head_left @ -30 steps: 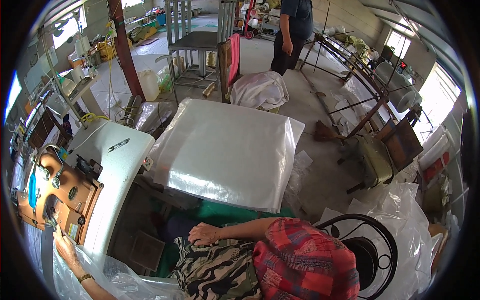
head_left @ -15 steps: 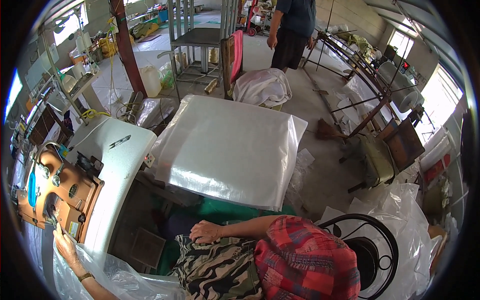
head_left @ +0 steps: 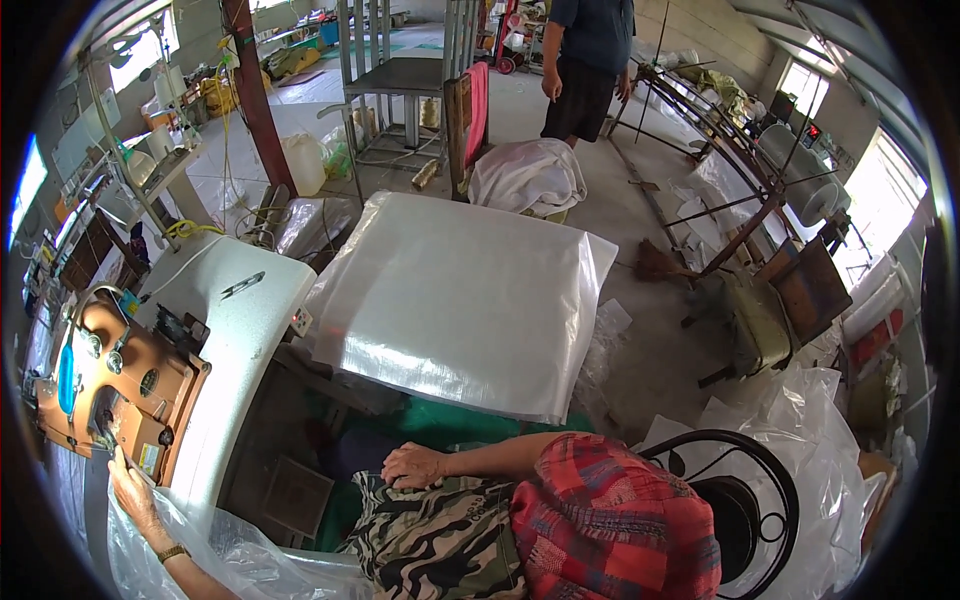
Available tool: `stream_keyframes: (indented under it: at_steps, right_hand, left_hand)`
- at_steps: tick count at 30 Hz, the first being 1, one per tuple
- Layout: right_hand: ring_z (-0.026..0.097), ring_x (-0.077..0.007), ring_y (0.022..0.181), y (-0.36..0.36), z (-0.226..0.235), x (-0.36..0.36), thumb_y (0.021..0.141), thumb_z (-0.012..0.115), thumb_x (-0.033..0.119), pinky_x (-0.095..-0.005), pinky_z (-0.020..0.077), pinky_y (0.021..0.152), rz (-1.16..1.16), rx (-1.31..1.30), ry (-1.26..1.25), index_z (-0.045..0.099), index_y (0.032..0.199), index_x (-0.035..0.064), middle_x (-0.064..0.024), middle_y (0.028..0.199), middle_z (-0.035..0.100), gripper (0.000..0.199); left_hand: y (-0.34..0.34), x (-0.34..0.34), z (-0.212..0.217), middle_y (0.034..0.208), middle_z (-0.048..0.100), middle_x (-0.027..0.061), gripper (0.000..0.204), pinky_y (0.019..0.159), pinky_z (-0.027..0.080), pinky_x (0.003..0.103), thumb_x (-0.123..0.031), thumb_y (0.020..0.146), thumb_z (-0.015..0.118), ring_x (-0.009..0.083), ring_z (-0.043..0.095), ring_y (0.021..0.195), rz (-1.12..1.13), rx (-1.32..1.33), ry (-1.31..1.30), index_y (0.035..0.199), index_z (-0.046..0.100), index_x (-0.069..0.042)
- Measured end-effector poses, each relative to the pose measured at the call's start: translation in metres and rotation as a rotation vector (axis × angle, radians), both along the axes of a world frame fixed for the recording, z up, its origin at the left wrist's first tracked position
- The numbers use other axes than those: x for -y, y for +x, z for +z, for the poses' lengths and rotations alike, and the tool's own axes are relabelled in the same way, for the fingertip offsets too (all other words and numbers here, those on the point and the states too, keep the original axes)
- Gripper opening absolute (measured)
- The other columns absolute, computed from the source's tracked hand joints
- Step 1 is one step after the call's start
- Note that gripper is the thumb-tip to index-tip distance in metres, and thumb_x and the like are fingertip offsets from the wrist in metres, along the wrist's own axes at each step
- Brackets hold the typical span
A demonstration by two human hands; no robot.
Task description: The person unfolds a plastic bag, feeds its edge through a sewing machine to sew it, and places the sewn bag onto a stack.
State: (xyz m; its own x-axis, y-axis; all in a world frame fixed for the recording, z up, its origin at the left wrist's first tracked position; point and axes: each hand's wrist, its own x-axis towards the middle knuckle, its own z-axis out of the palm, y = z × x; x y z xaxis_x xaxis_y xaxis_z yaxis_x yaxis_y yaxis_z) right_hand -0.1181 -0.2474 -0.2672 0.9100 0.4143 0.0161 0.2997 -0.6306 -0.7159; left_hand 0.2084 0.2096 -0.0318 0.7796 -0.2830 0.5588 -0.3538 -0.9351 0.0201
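Observation:
At the lower left, my left hand [head_left: 138,496] is at the working end of an orange-brown sewing machine [head_left: 125,385]. Its fingers are closed on the edge of a clear plastic sheet [head_left: 230,545], which hangs down beside the white machine table [head_left: 235,350]. A watch circles that wrist. My right hand [head_left: 414,466] rests on the camouflage cloth [head_left: 435,535] over my lap, its fingers loosely bent and apart, holding nothing. A red plaid sleeve [head_left: 610,510] covers my right upper arm. What lies under the machine's head is too small to make out.
A stack of whitish plastic sheets [head_left: 460,300] lies beyond my right arm. Small metal snips [head_left: 243,284] lie on the machine table. Behind me curves a black metal chair back [head_left: 790,500], with loose plastic around it. A person [head_left: 588,70] stands at the back near a white bundle [head_left: 530,178].
The whole view has shifted very slightly. Both my hands keep their places. The standing person's arms have moved a little.

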Motion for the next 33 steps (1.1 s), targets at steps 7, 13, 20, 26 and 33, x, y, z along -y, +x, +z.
stream_keyframes:
  at_steps: [7, 13, 20, 26, 33]
  right_hand:
    - [0.047, -0.0235, 0.121, -0.001, -0.003, 0.002, 0.087, 0.059, 0.028, -0.0441, 0.0315, 0.099, -0.003, 0.0, 0.001, 0.062, 0.107, 0.0153, -0.0012, 0.123, 0.058, 0.024]
    - [0.046, -0.0236, 0.122, 0.001, 0.002, 0.001, 0.087, 0.059, 0.029, -0.0442, 0.0319, 0.099, 0.018, -0.022, -0.023, 0.062, 0.109, 0.0151, -0.0011, 0.123, 0.058, 0.026]
    - [0.046, -0.024, 0.123, 0.001, 0.004, 0.003, 0.088, 0.058, 0.03, -0.0449, 0.0316, 0.099, 0.02, -0.032, -0.013, 0.062, 0.108, 0.0152, -0.0016, 0.124, 0.058, 0.025]
    - [0.045, -0.0239, 0.123, 0.002, 0.003, 0.0, 0.088, 0.058, 0.03, -0.045, 0.0303, 0.1, 0.023, -0.059, -0.001, 0.063, 0.109, 0.0145, -0.0017, 0.125, 0.057, 0.026]
    - [0.059, -0.0258, 0.104, -0.012, 0.007, 0.02, 0.091, 0.053, 0.03, -0.0397, 0.0427, 0.091, -0.271, 0.049, 0.282, 0.064, 0.106, 0.0092, -0.009, 0.11, 0.064, 0.027]
  left_hand:
    - [-0.005, 0.012, 0.004, 0.098, 0.049, 0.0232, 0.042, 0.083, 0.04, 0.045, 0.001, 0.087, 0.044, 0.0389, 0.052, 0.091, -0.005, -0.005, -0.007, 0.128, 0.049, 0.001]
    - [-0.004, 0.004, 0.0, 0.098, 0.051, 0.0235, 0.039, 0.083, 0.041, 0.044, 0.002, 0.087, 0.043, 0.0393, 0.052, 0.093, -0.002, 0.027, -0.003, 0.126, 0.05, 0.002]
    - [-0.011, 0.014, 0.006, 0.101, 0.052, 0.0241, 0.038, 0.085, 0.041, 0.044, 0.002, 0.087, 0.043, 0.0399, 0.053, 0.094, -0.026, 0.038, -0.006, 0.124, 0.052, 0.003]
    - [-0.008, 0.005, 0.003, 0.103, 0.053, 0.0242, 0.039, 0.087, 0.041, 0.045, 0.002, 0.086, 0.044, 0.0401, 0.053, 0.096, 0.005, 0.052, 0.001, 0.124, 0.052, 0.003]
    - [-0.003, 0.021, 0.011, 0.123, 0.053, 0.0258, 0.043, 0.101, 0.036, 0.044, -0.001, 0.086, 0.042, 0.0418, 0.049, 0.114, 0.101, -0.204, -0.046, 0.129, 0.05, -0.001]
